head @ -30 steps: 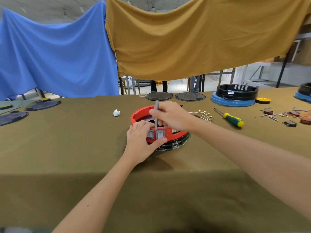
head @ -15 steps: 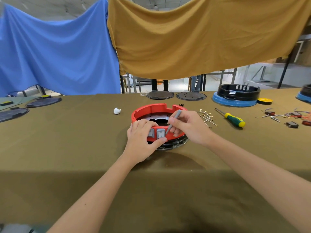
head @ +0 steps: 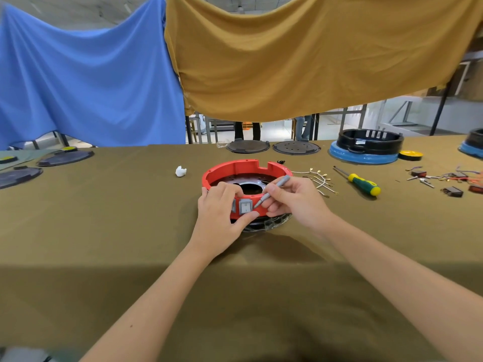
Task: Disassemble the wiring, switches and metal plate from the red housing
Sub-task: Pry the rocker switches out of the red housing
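The round red housing point(head: 236, 168) lies on the olive cloth in the middle of the table, with a dark metal plate point(head: 251, 180) inside it. Two grey rocker switches point(head: 245, 206) sit in its near wall. My left hand point(head: 222, 218) grips that wall, fingers over the rim and thumb under the switches, partly hiding the left one. My right hand point(head: 292, 202) holds a thin grey tool point(head: 271, 192) like a pen, its tip at the right edge of the right switch. Loose white wires point(head: 320, 180) with metal terminals lie just right of the housing.
A green-and-yellow screwdriver point(head: 362, 182) lies to the right; further right are small switches and wires point(head: 444, 180). A black-and-blue housing point(head: 366, 147) and two dark discs point(head: 271, 147) stand at the back. A white scrap point(head: 180, 171) lies left of the housing. Dark plates point(head: 39, 165) sit far left.
My right hand has tilted the grey tool from upright inside the housing down to a slant and brought its tip to the right switch's outer edge. My left hand keeps its grip.
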The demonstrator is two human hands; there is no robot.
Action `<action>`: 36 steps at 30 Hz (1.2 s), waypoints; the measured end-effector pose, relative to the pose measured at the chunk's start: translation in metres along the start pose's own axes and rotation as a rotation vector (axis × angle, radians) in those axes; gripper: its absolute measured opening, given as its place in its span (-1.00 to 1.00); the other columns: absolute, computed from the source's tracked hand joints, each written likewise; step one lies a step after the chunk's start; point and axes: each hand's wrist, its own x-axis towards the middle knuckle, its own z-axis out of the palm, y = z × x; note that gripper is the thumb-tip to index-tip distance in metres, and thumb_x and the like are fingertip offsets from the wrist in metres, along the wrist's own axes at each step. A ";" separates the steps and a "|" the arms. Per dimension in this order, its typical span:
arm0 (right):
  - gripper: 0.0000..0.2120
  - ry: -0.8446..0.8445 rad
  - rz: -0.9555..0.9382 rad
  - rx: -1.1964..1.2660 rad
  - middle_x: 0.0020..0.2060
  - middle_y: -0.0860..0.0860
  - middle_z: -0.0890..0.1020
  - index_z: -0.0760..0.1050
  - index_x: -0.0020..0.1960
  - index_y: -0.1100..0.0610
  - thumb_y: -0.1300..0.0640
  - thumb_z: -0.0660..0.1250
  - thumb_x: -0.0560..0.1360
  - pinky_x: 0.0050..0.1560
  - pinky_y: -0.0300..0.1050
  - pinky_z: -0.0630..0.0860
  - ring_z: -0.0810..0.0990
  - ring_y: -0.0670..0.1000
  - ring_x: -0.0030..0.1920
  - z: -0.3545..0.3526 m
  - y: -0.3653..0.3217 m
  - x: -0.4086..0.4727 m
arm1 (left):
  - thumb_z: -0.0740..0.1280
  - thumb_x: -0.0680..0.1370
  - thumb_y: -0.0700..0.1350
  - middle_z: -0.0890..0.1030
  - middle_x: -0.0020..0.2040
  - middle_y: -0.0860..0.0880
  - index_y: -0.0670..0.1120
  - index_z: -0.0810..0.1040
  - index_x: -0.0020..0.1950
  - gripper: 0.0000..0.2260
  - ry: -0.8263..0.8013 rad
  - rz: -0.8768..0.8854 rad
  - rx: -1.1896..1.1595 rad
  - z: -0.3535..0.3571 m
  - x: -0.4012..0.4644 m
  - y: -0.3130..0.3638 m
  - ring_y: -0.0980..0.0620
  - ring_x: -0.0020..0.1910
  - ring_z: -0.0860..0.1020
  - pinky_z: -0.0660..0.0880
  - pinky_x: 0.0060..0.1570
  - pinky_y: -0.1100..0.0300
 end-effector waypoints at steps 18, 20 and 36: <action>-0.75 0.103 0.083 0.061 -0.32 0.12 0.67 0.61 -0.04 0.30 0.12 0.30 0.64 -0.25 -0.12 0.67 0.62 -0.03 -0.36 0.008 0.000 -0.004 | 0.52 0.43 0.05 0.51 0.07 0.08 -0.02 0.54 0.11 -0.67 -0.038 0.042 -0.032 -0.003 -0.001 -0.001 0.05 0.13 0.46 0.23 0.37 -0.27; -0.74 0.095 0.089 0.068 -0.33 0.12 0.67 0.61 -0.05 0.30 0.12 0.30 0.64 -0.25 -0.12 0.67 0.62 -0.02 -0.37 0.010 -0.002 -0.004 | 0.52 0.43 0.04 0.52 0.07 0.09 -0.02 0.55 0.10 -0.68 -0.037 0.029 -0.042 -0.003 -0.001 -0.001 0.06 0.14 0.46 0.21 0.39 -0.28; -0.93 0.122 -0.365 -0.223 -0.28 -0.03 0.62 0.50 -0.03 0.08 0.12 0.30 0.63 -0.20 -0.09 0.55 0.58 -0.01 -0.28 0.018 -0.006 -0.020 | 0.47 0.44 0.20 0.53 0.04 0.17 0.03 0.53 0.08 -0.65 0.004 0.027 -0.013 -0.002 0.001 0.000 0.12 0.09 0.48 0.35 0.27 -0.25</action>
